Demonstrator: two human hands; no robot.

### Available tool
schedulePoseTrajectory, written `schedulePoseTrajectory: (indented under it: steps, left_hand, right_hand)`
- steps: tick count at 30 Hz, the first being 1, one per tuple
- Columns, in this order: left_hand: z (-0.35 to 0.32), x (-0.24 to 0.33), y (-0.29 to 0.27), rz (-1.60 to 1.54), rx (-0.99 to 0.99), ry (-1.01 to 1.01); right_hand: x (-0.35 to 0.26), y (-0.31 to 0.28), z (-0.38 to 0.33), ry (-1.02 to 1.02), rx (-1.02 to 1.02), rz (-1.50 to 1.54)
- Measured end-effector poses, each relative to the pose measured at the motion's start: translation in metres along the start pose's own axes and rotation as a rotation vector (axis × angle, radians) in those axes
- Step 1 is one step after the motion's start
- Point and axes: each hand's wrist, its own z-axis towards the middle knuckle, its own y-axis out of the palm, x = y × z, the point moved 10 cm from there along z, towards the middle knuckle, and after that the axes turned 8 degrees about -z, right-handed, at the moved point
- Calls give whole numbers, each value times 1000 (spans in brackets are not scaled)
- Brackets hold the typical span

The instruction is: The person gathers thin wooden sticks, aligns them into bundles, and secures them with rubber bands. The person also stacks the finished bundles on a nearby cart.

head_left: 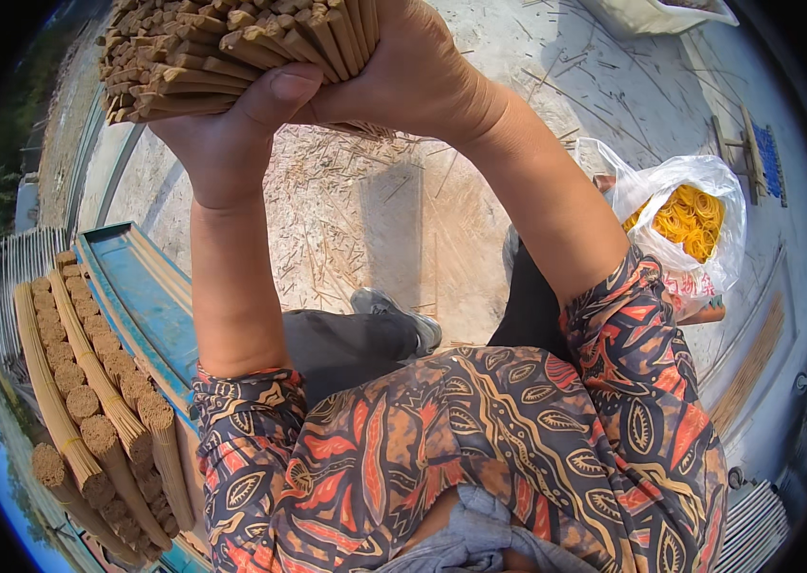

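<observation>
Up at the top left, a thick bundle of brown incense sticks [232,57] is held between both my hands, its cut ends turned toward me. My left hand [232,143] supports it from below, with the thumb lying along the underside. Wrapped round the right side of the bundle is my right hand [413,81]; its fingers are mostly hidden behind the sticks. The far part of the bundle runs out of the picture.
Stacked tied incense bundles [88,401] lie at the left, beside a blue tray [141,277]. At the right stands a white plastic bag [723,205] of yellow rubber bands [690,220]. Broken sticks litter the concrete floor [327,220]. A white tub [657,17] is at the top right.
</observation>
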Motion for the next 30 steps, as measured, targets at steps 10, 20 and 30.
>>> schedulePoseTrajectory:
  steps: [10, 20, 30]
  left_hand:
    - [-16, -20, 17, -101, 173, -432]
    - [-101, -39, -48, 81, 273, -473]
    - [-44, 17, -20, 65, 21, -176]
  right_hand:
    - [15, 13, -12, 731, -318, 254]
    - [50, 74, -110, 928, -333, 114]
    - [15, 63, -39, 215, -36, 97]
